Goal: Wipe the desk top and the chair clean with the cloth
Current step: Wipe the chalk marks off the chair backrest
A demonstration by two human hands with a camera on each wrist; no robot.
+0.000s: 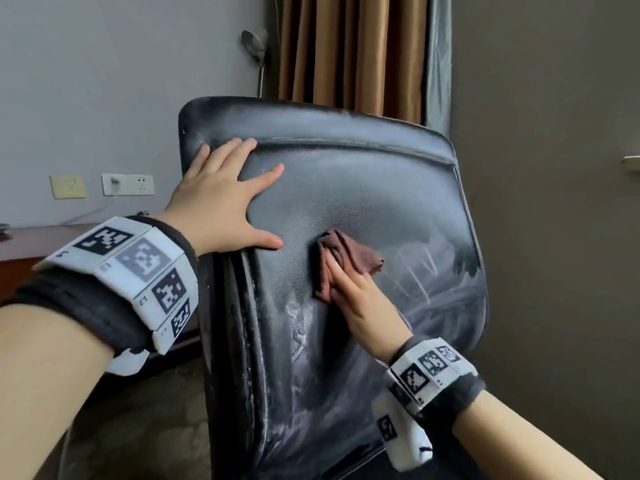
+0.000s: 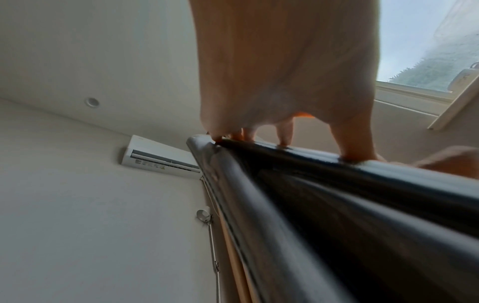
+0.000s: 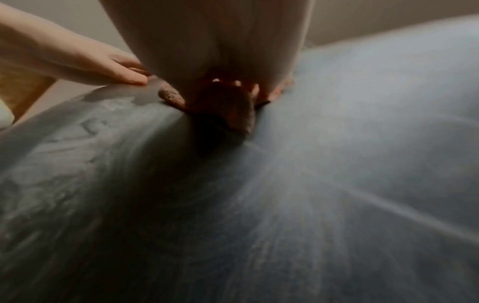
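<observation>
A black leather chair point(image 1: 363, 188) shows its dusty, streaked back to me. My left hand point(image 1: 228, 195) lies flat on the back's upper left with its fingers spread straight, the fingertips near the top edge point(image 2: 285, 143). My right hand point(image 1: 349, 292) presses a brown cloth point(image 1: 360, 258) against the middle of the back with straight fingers. In the right wrist view the cloth point(image 3: 228, 110) is bunched under the palm, on the grey, dusty leather point(image 3: 337, 143). A corner of the wooden desk top point(image 1: 34, 240) shows at the far left, behind my left wrist.
A brown curtain point(image 1: 349, 50) and a floor lamp point(image 1: 256, 46) stand behind the chair. Wall sockets point(image 1: 127, 184) sit above the desk. A dark wall with a handle point(image 1: 630, 161) is on the right. Patterned carpet point(image 1: 156, 427) lies below. An air conditioner point(image 2: 160, 157) hangs high on the wall.
</observation>
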